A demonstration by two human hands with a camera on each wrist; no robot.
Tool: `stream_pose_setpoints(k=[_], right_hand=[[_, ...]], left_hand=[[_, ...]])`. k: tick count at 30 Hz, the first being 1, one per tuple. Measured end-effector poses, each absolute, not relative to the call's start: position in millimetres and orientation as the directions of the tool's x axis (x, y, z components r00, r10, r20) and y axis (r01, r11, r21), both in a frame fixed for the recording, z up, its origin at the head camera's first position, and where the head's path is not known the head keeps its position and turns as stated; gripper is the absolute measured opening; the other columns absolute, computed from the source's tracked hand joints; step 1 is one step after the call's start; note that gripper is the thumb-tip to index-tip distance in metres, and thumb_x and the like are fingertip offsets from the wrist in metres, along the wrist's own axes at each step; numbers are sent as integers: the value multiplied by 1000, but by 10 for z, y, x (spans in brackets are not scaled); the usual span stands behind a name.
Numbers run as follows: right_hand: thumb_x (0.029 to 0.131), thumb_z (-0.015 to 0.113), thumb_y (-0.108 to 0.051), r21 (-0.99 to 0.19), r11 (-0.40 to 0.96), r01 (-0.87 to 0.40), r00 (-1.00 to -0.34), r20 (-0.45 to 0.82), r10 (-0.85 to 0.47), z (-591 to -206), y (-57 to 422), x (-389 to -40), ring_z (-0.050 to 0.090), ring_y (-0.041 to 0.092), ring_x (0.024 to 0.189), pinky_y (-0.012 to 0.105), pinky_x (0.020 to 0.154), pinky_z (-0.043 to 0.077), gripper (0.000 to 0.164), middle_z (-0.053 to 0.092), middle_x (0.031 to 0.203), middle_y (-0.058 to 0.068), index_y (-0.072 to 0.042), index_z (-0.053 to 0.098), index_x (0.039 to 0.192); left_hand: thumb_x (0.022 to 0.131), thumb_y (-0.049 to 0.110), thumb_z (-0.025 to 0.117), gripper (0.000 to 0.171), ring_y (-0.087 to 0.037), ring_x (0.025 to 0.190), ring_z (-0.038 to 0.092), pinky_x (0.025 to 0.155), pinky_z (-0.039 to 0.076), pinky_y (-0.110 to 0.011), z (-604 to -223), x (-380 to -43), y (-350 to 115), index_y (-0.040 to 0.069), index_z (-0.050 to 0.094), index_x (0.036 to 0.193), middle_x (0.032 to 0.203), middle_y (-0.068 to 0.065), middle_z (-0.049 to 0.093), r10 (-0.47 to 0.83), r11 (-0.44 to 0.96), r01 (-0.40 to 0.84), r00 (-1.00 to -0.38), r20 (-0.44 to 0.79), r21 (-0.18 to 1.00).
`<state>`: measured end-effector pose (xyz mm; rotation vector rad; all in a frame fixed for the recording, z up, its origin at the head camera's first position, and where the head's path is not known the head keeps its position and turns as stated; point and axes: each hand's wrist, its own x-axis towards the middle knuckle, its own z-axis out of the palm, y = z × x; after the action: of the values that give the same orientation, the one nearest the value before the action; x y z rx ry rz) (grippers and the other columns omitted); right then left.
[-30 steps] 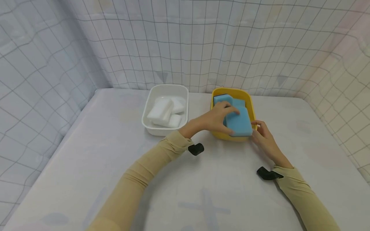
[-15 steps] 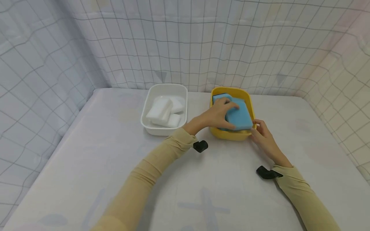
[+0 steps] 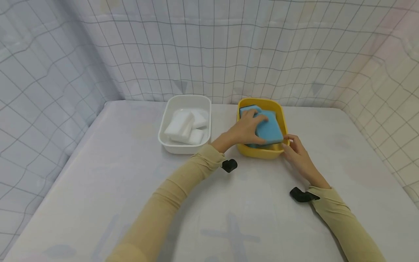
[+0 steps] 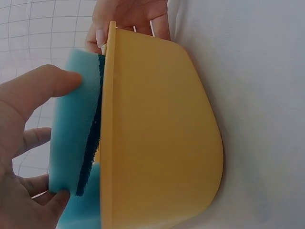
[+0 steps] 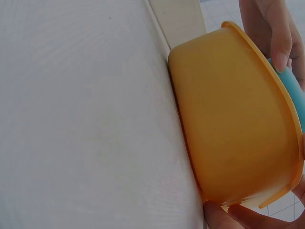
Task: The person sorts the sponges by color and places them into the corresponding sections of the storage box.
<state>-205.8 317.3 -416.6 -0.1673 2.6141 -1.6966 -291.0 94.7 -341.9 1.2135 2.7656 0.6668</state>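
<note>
My left hand (image 3: 245,129) grips a blue sponge (image 3: 269,130) between thumb and fingers, at the top of a yellow container (image 3: 260,153). In the left wrist view, this sponge (image 4: 76,114) has a dark scouring layer on the side facing the container's rim, and the thumb presses one end. More blue sponge (image 4: 83,210) shows below it at the rim. My right hand (image 3: 299,158) holds the container's near right corner, with fingers at the rim. The right wrist view shows its fingertips (image 5: 238,217) against the container wall.
A white container (image 3: 184,149) stands to the left of the yellow one, with several white sponge-like blocks (image 3: 180,123) inside. Both stand on a table with a white cloth (image 3: 196,218). A grid-patterned curtain (image 3: 203,54) hangs behind and at both sides.
The sponge in my left hand has moved back and down from over the near rim, uncovering the container's front inside. My right hand has stayed at the corner.
</note>
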Motion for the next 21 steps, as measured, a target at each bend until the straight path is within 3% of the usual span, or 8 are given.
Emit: stream_pose_setpoints(k=[14, 21], right_hand=[[100, 42, -32, -911, 402, -93, -994, 59, -96, -4188, 3165, -2068, 49, -4, 96, 12, 79, 45, 30, 46, 123, 21, -23, 34, 128], [100, 41, -31, -899, 425, -105, -993, 72, -93, -4183, 3162, -2061, 49, -3, 95, 13, 78, 45, 38, 47, 121, 22, -11, 30, 131]], left_hand=[[78, 46, 71, 67, -30, 135, 27, 105, 39, -39, -3535, -2935, 1022, 19, 46, 135, 147, -14, 28, 672, 656, 674, -726, 143, 339], [78, 45, 71, 68, -31, 134, 28, 106, 39, -38, -3589, -2957, 1069, 20, 45, 135, 146, -14, 28, 667, 681, 679, -729, 150, 273]])
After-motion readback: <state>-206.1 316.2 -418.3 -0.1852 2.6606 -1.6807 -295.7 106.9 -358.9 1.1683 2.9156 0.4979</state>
